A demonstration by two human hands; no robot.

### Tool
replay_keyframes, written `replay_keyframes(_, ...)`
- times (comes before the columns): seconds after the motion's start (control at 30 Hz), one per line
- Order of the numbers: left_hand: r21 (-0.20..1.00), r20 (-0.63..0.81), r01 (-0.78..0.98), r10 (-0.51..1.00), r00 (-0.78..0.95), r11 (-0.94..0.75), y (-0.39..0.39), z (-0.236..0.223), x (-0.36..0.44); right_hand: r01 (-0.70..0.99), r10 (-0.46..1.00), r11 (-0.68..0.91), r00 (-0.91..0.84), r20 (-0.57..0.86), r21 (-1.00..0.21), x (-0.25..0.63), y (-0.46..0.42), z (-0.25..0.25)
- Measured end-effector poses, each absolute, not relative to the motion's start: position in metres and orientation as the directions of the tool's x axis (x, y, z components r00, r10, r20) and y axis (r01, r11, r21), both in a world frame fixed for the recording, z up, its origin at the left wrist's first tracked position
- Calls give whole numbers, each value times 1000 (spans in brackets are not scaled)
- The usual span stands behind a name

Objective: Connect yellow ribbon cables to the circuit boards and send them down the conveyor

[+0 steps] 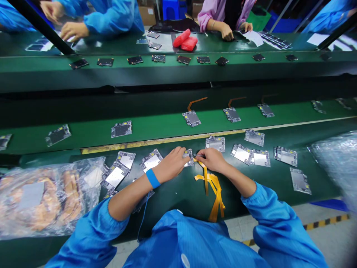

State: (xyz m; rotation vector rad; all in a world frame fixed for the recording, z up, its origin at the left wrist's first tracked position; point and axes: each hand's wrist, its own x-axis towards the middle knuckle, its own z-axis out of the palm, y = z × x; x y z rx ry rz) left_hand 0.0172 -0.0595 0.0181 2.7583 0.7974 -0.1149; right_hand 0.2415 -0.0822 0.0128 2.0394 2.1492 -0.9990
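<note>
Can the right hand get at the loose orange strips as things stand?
Probably yes. The strips lie just beside the right hand, with nothing seen in between. Its fingers pinch a slim dark tool, though, which may hamper a grab.

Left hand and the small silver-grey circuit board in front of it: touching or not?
Touching. Head view: the left hand's fingertips overlap the left part of the silver-grey circuit board.
</note>
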Motion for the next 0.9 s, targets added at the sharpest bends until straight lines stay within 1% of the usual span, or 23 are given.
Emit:
replay_keyframes(0.3, 184, -118, 489, 475, 872, -853, -60, 13, 18, 915, 893, -11, -172, -415, -403, 239, -78, 16)
replay_keyframes(0.5, 149, -138, 471, 453, 881, -870, -62, 14, 22, 937, 887, 11, -170, -429, -349, 237, -80, 18)
replay_keyframes(0.6, 148, -140, 465, 447, 883, -873, -62, 16, 23, 940, 916, 61, -186, -355, -335, 239, -84, 20)
replay_keyframes(0.67, 147, -146, 469, 450, 881, -871, -62, 18, 24, 931, 936, 108, -213, -280, -349, 241, -87, 20)
replay_keyframes(0.73, 146, -150, 476, 456, 877, -867, -62, 19, 25, 911, 933, 166, -269, -239, -378, 241, -88, 19)
replay_keyframes(0.83, 143, -146, 476, 457, 877, -868, -62, 19, 25, 878, 905, 224, -348, -245, -423, 238, -88, 15)
replay_keyframes(0.9, 149, -138, 477, 459, 878, -866, -62, 18, 25, 877, 900, 218, -351, -260, -428, 237, -87, 11)
